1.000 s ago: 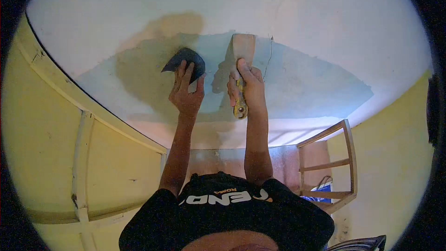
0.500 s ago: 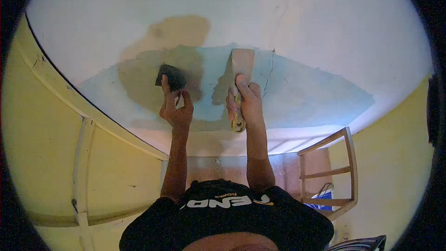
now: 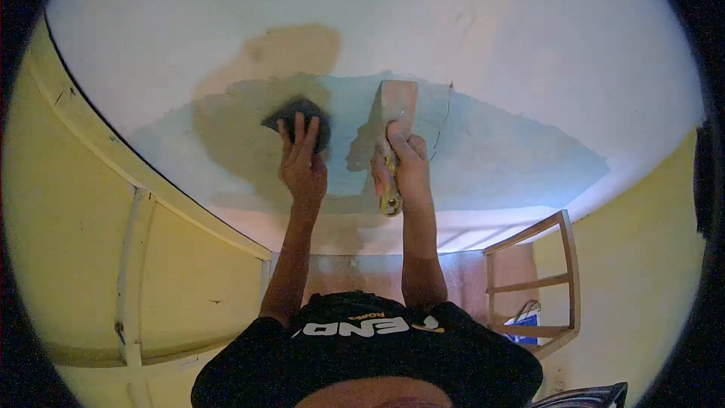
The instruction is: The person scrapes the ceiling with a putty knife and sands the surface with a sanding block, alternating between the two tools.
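Observation:
A dark, folded-looking piece of sandpaper point(image 3: 316, 122) lies against a light blue patch point(image 3: 498, 147) on the pale surface. My left hand point(image 3: 304, 170) presses it there with outstretched fingers, so part of the sheet is hidden. To the right, my right hand point(image 3: 408, 162) grips a putty knife point(image 3: 399, 102) by its worn, yellowish handle. Its wide, dusty blade points up and away from me, near or against the blue patch; contact cannot be made out. A thin crack point(image 3: 441, 132) runs just right of the blade.
A yellow panelled wall point(image 3: 75, 257) stands on the left, with a pale upright batten point(image 3: 133, 272). On the right is an open wooden frame point(image 3: 572, 279) beside another yellow wall point(image 3: 634, 257). Part of a dark curved object point(image 3: 585, 397) shows at the lower right.
My left hand has moved right with the sandpaper, and its fingers now lie flatter over the sheet. My right hand and the putty knife have shifted slightly right.

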Motion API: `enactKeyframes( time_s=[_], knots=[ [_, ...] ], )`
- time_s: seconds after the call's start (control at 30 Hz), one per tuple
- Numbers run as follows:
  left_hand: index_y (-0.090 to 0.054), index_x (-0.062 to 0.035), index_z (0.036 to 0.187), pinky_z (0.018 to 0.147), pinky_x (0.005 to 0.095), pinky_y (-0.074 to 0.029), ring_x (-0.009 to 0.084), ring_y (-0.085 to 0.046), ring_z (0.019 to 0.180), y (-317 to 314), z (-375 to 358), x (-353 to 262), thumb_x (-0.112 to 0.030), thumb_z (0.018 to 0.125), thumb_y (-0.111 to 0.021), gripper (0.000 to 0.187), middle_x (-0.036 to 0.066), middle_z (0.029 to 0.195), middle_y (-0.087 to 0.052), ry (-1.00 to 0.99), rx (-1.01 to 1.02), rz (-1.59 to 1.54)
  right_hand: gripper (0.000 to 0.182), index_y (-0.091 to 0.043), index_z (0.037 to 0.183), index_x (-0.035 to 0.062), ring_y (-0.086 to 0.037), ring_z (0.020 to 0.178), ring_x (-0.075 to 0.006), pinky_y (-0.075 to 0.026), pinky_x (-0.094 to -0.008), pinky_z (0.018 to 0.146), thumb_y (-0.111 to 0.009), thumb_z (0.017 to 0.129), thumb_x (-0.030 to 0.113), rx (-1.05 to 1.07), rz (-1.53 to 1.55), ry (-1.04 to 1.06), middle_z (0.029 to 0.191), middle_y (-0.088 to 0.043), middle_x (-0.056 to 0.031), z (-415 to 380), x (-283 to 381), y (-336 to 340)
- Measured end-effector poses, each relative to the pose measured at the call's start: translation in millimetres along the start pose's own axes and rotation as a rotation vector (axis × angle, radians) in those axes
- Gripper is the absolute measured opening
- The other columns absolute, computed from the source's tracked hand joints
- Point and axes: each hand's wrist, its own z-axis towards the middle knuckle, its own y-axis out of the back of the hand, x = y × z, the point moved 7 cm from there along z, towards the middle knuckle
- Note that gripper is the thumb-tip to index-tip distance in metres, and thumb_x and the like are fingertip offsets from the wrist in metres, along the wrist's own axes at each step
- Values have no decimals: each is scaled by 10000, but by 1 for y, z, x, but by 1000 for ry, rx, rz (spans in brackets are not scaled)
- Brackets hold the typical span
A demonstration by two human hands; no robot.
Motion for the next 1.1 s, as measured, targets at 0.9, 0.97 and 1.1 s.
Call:
enactKeyframes(
  time_s=[0.9, 0.97, 1.1],
  knots=[
    [-674, -245, 1342, 1015, 426, -535, 415, -491, 1383, 4, 4, -17, 56, 800, -575, 628, 72, 1440, -600, -29, 25, -74, 505, -594, 795, 27, -501, 361, -190, -403, -317, 364, -554, 1034, 469, -1, 23, -10, 523, -539, -83, -8, -5, -2],
    [-671, -248, 1346, 1017, 427, -534, 413, -487, 1386, 2, 5, -14, 55, 792, -573, 639, 73, 1443, -599, -15, 31, -94, 497, -595, 797, 29, -503, 367, -190, -408, -312, 375, -557, 1034, 464, -1, 43, -13, 536, -548, -85, -8, 1, -4],
    [-663, -255, 1357, 1022, 425, -531, 408, -478, 1396, 1, 3, -12, 59, 781, -567, 663, 73, 1453, -591, -17, 31, -99, 500, -613, 825, 23, -513, 390, -189, -415, -309, 382, -568, 1026, 479, -100, -22, -6, 579, -569, -87, 0, -15, 10]
  ],
)
